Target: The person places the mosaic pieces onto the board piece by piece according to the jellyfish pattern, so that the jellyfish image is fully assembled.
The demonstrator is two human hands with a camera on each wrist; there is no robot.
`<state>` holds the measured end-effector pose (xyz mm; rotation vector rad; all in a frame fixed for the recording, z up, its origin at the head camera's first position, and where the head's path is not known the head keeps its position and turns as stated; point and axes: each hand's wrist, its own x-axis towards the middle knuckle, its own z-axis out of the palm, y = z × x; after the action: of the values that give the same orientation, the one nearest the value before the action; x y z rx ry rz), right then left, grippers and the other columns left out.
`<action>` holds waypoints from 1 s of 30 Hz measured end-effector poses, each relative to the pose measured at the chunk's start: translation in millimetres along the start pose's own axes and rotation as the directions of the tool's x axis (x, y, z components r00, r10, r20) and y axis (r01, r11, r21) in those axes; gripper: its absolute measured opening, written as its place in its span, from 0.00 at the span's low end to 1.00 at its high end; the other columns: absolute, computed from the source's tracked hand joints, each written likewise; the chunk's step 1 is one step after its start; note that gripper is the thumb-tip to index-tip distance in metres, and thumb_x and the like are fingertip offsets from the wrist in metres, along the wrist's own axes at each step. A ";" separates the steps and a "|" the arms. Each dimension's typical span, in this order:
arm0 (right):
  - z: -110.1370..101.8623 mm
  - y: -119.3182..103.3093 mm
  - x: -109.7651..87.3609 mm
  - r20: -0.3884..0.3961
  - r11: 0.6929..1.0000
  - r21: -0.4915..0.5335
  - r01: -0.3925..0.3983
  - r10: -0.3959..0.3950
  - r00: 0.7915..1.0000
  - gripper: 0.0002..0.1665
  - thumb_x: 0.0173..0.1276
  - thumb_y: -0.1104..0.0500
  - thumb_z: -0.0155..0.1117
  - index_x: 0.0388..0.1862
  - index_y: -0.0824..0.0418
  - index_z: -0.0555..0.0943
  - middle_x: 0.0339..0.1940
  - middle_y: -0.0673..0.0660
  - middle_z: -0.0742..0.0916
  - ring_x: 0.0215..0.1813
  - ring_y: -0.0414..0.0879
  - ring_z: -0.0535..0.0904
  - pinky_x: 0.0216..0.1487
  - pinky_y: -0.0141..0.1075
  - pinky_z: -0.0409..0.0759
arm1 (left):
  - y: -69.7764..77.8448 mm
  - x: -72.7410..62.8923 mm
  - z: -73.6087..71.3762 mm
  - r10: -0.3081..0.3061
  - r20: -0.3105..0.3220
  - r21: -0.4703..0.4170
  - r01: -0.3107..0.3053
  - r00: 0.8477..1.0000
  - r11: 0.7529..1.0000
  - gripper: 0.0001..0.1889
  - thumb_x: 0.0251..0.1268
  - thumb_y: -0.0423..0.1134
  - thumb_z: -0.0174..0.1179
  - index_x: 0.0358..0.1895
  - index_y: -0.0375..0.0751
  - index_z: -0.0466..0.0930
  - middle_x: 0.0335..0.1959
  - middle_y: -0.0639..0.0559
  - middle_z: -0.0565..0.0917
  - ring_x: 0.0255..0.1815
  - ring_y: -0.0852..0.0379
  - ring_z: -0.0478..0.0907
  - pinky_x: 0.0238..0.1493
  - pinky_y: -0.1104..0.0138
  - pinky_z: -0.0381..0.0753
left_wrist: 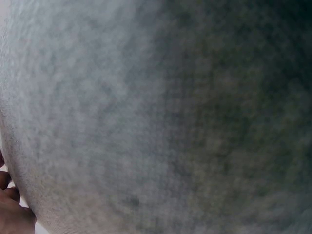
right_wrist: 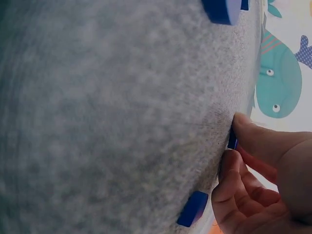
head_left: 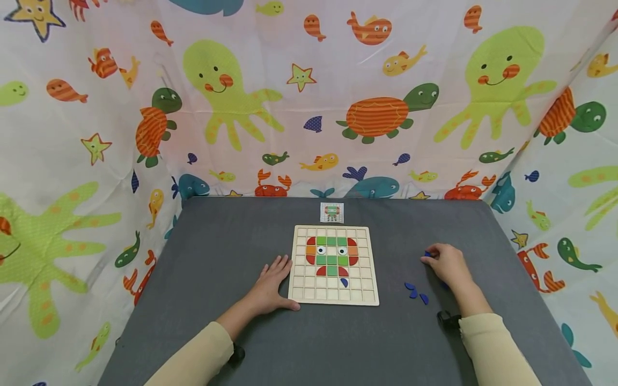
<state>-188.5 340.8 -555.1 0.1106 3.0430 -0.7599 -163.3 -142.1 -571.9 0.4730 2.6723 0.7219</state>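
Observation:
A square wooden grid board (head_left: 313, 294) lies on the table, bearing a pattern of red, green and orange tiles, two eye tiles and one blue quarter-round tile (head_left: 344, 282). My left hand (head_left: 270, 285) rests at the board's left edge, fingers spread and thumb by the near corner. Off to the right, my right hand (head_left: 448, 262) pinches a small blue tile (right_wrist: 233, 139) between thumb and fingers, low over the cloth. Several loose blue tiles (head_left: 424, 298) lie between that hand and the board. Another blue tile (right_wrist: 193, 208) sits close by the fingers in the right wrist view.
A small picture card (head_left: 332, 213) with a similar pattern lies behind the board. Grey cloth (head_left: 232, 236) covers the table. A white curtain (head_left: 289, 64) printed with sea animals hangs along the back and sides.

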 end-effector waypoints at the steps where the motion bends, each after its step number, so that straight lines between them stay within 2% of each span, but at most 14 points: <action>1: 0.2 0.1 0.6 0.001 1.000 0.002 0.003 -0.003 1.000 0.19 0.68 0.56 0.71 0.48 0.71 0.84 0.42 0.69 0.87 0.43 0.61 0.82 0.46 0.57 0.79 | -0.1 0.1 0.1 -0.002 0.002 0.001 0.002 1.000 1.000 0.66 0.40 0.63 0.80 0.82 0.45 0.49 0.84 0.49 0.47 0.85 0.47 0.38 0.81 0.44 0.39; 9: -2.6 -8.6 -1.5 0.006 0.995 0.027 0.093 -0.093 0.996 0.18 0.69 0.57 0.70 0.50 0.69 0.84 0.42 0.67 0.86 0.41 0.59 0.83 0.44 0.56 0.80 | -0.8 0.2 1.0 -0.014 0.010 0.002 0.014 1.000 1.000 0.67 0.40 0.64 0.79 0.82 0.45 0.49 0.84 0.50 0.47 0.85 0.48 0.38 0.81 0.44 0.38; 16: -3.2 -38.9 -9.8 -0.019 0.974 0.072 0.213 -0.212 0.977 0.16 0.68 0.60 0.71 0.51 0.67 0.85 0.43 0.64 0.86 0.41 0.56 0.84 0.40 0.51 0.82 | -0.7 0.2 0.0 -0.010 0.011 -0.004 0.010 1.000 1.000 0.67 0.40 0.63 0.80 0.82 0.45 0.49 0.84 0.50 0.47 0.85 0.48 0.37 0.81 0.44 0.38; 24: 14.2 -84.6 -24.1 -0.014 0.927 0.096 0.362 -0.363 0.932 0.16 0.64 0.61 0.74 0.49 0.65 0.86 0.42 0.58 0.87 0.37 0.46 0.82 0.38 0.43 0.82 | -3.8 -0.5 2.9 -0.012 0.004 0.000 0.012 1.000 1.000 0.67 0.39 0.64 0.80 0.82 0.44 0.49 0.84 0.49 0.47 0.85 0.47 0.38 0.81 0.44 0.39; 30: 26.5 -112.1 -38.0 0.022 0.891 0.139 0.431 -0.438 0.899 0.15 0.61 0.63 0.76 0.47 0.63 0.87 0.39 0.55 0.86 0.34 0.41 0.77 0.34 0.33 0.79 | -3.3 1.2 2.9 0.001 -0.003 -0.005 -0.001 1.000 1.000 0.67 0.39 0.64 0.80 0.82 0.44 0.50 0.84 0.49 0.47 0.85 0.47 0.39 0.81 0.43 0.39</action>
<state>-158.7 227.1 -525.2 -0.6049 2.9915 -0.9612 -164.0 -143.1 -576.2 0.4720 2.6728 0.7302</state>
